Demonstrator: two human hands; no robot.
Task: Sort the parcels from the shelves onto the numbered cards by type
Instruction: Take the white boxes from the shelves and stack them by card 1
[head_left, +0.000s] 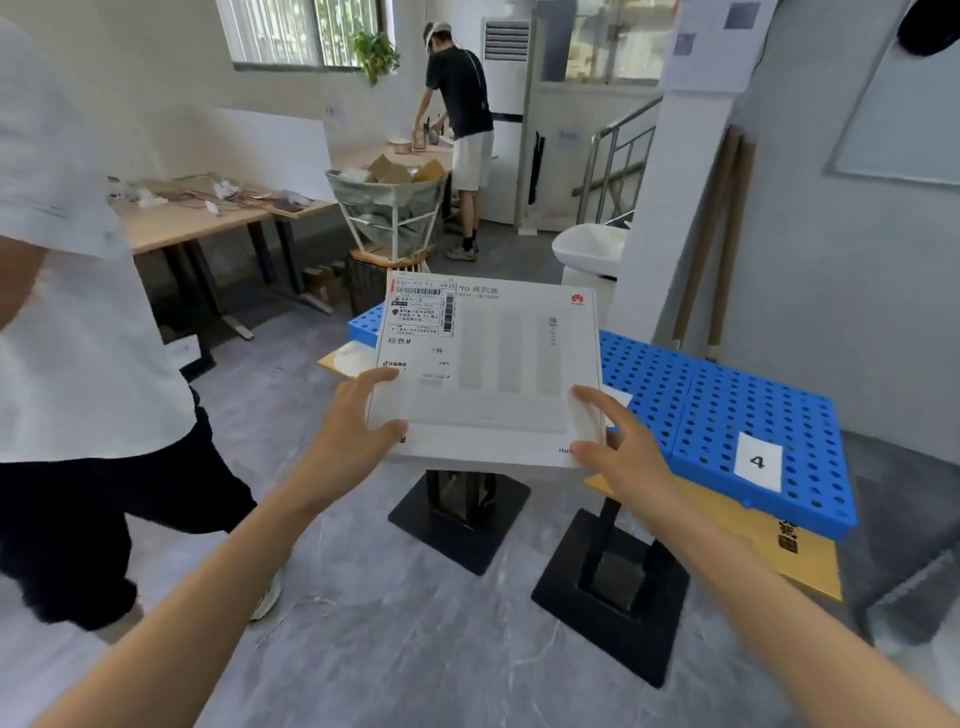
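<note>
Blue perforated trays (727, 415) lie just beyond the left hand (353, 421) and right hand (618, 447), which clasp the flat white parcel (493, 364) by its near corners; seemingly mid-placement, it next wants lowering onto its matching card, not obviously card 4 (757, 461) further right.

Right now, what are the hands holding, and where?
A flat white box: the left hand grips its near left corner, the right hand its near right corner.

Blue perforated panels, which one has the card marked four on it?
The rightmost panel: the white card marked 4 lies near its front edge. No number shows on the other panels, partly hidden by the held box.
</note>
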